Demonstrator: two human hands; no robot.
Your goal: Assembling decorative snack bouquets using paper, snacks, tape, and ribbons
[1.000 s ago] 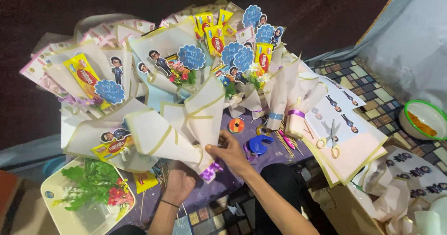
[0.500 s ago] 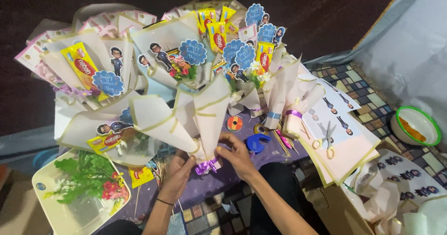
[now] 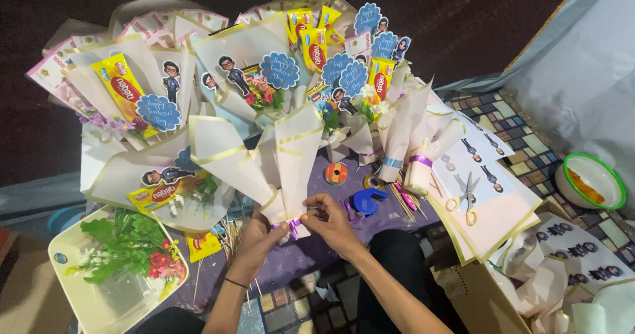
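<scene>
Both hands meet at the narrow neck of a paper-wrapped bouquet, which lies with its open, flared end pointing away from the person and its stem end close in. Left hand is closed around the underside of the neck, pinching the cream wrapping so the folds stay gathered. Right hand has fingers curled at the same spot, gripping a thin purple ribbon that rings the neck — held taut there, it seems, so the wrap cannot spring open.

Working surface is a purple cloth laid over a patterned floor mat. Tools sit just to the right of the hands, within easy reach: a blue tape dispenser, a small roll of tape, wooden sticks. Scissors lie further right on a stack of cream wrapping sheets.

Finished bouquets are banked at the far side, fanned upright and leaning back — out of the way, faces showing yellow snack packets and blue paper tags. A cream tray of artificial greenery and red flowers sits at near left. A green-rimmed bowl stands well apart at right.
</scene>
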